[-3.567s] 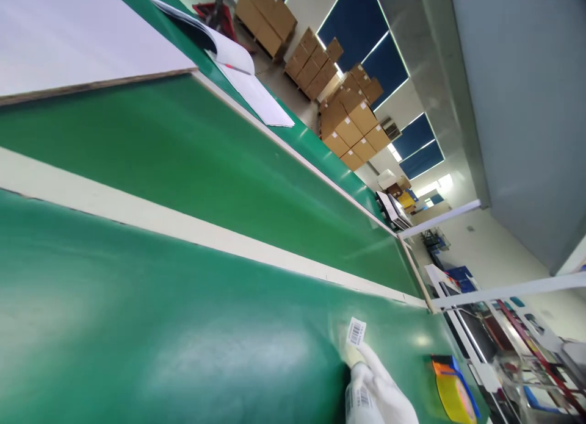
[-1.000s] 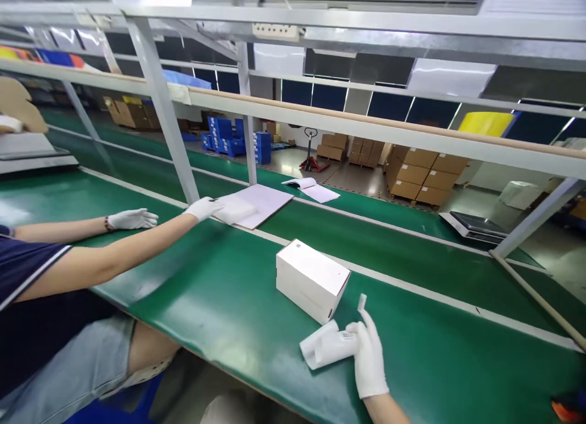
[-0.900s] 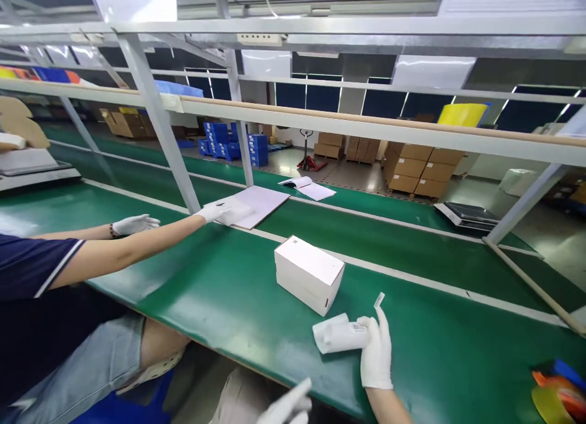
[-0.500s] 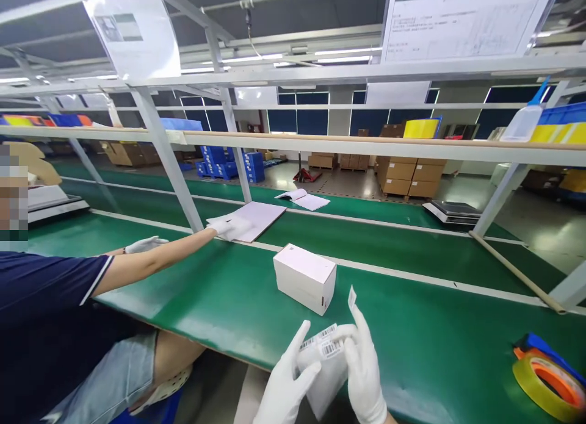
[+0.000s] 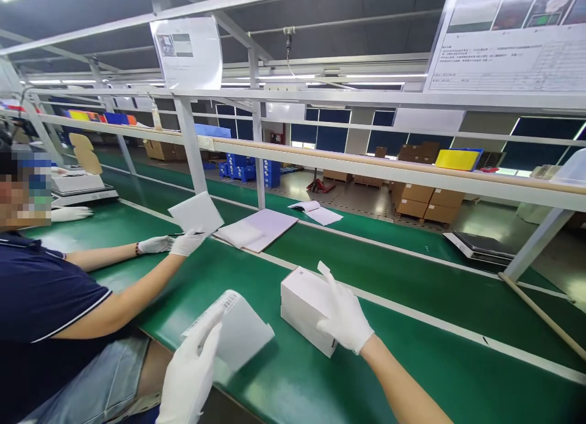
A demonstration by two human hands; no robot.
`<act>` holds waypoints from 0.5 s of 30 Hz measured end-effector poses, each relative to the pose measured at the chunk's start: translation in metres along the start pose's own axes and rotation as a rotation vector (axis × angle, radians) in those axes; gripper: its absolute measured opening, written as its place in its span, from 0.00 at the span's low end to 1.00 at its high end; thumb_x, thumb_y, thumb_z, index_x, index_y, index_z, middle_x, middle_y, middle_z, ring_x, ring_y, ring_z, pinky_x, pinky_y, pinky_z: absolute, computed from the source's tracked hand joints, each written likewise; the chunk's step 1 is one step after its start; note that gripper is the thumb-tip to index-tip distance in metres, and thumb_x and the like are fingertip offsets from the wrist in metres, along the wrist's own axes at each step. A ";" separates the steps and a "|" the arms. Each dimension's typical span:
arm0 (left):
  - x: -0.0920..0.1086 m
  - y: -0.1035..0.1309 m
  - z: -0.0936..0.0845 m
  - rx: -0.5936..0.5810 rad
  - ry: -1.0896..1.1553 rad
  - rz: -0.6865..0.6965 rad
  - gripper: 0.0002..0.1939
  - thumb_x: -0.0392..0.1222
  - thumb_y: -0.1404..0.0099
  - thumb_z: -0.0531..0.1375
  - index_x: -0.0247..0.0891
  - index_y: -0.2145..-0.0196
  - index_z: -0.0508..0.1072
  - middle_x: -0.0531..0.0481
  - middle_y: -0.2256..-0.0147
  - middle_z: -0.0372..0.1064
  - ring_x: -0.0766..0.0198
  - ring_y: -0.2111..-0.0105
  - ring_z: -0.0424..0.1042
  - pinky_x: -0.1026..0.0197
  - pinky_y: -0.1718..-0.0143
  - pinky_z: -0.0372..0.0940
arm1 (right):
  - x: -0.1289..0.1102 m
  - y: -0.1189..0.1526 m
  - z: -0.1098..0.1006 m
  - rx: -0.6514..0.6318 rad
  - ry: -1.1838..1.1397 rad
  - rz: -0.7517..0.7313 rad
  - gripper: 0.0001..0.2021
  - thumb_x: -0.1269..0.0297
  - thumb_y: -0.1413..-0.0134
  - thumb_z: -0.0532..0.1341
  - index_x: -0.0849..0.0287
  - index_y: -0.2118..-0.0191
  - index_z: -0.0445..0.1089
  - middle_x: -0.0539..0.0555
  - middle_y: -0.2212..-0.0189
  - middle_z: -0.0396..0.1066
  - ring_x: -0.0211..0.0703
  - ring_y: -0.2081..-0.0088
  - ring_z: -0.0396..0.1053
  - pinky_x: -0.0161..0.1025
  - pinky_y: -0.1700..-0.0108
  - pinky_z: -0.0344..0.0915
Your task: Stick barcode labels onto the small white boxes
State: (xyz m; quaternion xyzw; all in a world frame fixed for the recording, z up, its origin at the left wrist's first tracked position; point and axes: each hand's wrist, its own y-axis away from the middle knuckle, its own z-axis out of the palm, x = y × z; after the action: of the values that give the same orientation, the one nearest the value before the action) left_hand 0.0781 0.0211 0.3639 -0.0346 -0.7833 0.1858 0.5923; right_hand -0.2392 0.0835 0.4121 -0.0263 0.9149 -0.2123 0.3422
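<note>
Two gloved hands were at work, and the nearer one, my left hand (image 5: 190, 375), was clamped on a curled label sheet (image 5: 238, 332), thumb and fingers pinching its near edge so that the barcode strip stood up just beyond my fingertips. My right hand (image 5: 344, 314) was farther out, resting against the near top edge of the white box (image 5: 304, 302), with a small peeled label (image 5: 324, 268) stuck on the raised forefinger; the other fingers were loosely curled, not gripping anything that I could see. The box sat on the green belt (image 5: 412, 351), directly under and just left of that hand, a corner turned toward me.

To do this step well, I judged that the label had to come down flat on the box top, one edge first, then be smoothed along with the fingertip so no bubble or crease formed. I judged too that the palm should steady the box, since it looked light and could slide on the belt. The sheet in my left hand needed to stay off the belt, held gently so the remaining labels did not crease.

Beyond and left of my grip, a co-worker's gloved hand (image 5: 187, 244) held up a white card (image 5: 196, 212), well apart from the box.
</note>
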 end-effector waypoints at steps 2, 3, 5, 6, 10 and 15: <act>0.006 -0.007 0.016 -0.029 -0.061 0.068 0.32 0.60 0.32 0.56 0.39 0.38 0.73 0.46 0.35 0.66 0.49 0.32 0.60 0.46 0.26 0.47 | 0.010 0.022 -0.019 -0.046 -0.052 -0.015 0.57 0.72 0.63 0.65 0.41 0.24 0.46 0.56 0.41 0.70 0.61 0.48 0.68 0.49 0.48 0.66; 0.011 -0.006 0.028 -0.085 -0.070 0.093 0.33 0.60 0.31 0.56 0.38 0.36 0.71 0.45 0.33 0.64 0.49 0.30 0.57 0.46 0.25 0.45 | 0.016 0.036 -0.032 -0.083 -0.070 -0.016 0.57 0.73 0.63 0.65 0.40 0.24 0.48 0.55 0.38 0.68 0.60 0.46 0.67 0.51 0.45 0.66; 0.021 0.007 0.057 -0.291 -0.027 0.123 0.35 0.59 0.31 0.57 0.40 0.32 0.65 0.45 0.30 0.57 0.50 0.27 0.50 0.46 0.25 0.41 | 0.029 0.069 -0.062 -0.173 -0.085 0.006 0.56 0.74 0.63 0.66 0.40 0.25 0.50 0.55 0.33 0.63 0.61 0.40 0.65 0.54 0.39 0.65; 0.027 0.020 0.074 -0.439 0.026 0.140 0.37 0.59 0.31 0.58 0.42 0.29 0.61 0.46 0.28 0.53 0.50 0.26 0.46 0.46 0.25 0.40 | 0.035 0.086 -0.077 -0.210 -0.086 0.025 0.55 0.75 0.63 0.66 0.40 0.25 0.52 0.55 0.32 0.61 0.62 0.38 0.64 0.56 0.37 0.63; 0.054 0.089 0.130 -1.019 0.209 0.157 0.52 0.56 0.37 0.68 0.51 0.24 0.47 0.49 0.24 0.38 0.47 0.25 0.36 0.43 0.24 0.39 | 0.042 0.148 -0.128 -0.223 -0.062 0.123 0.50 0.78 0.63 0.64 0.43 0.30 0.63 0.56 0.34 0.64 0.67 0.34 0.60 0.64 0.32 0.54; 0.067 0.133 0.153 -1.144 0.182 0.146 0.50 0.56 0.40 0.70 0.54 0.27 0.52 0.47 0.26 0.47 0.38 0.25 0.38 0.33 0.26 0.41 | 0.012 0.178 -0.148 -0.041 -0.019 0.399 0.27 0.67 0.45 0.64 0.47 0.39 0.73 0.55 0.43 0.71 0.59 0.41 0.67 0.53 0.37 0.64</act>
State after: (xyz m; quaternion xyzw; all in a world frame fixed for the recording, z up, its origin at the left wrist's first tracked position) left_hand -0.1076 0.1247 0.3456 -0.4187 -0.7005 -0.2301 0.5302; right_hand -0.3248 0.2978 0.4321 0.1467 0.9029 -0.1211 0.3855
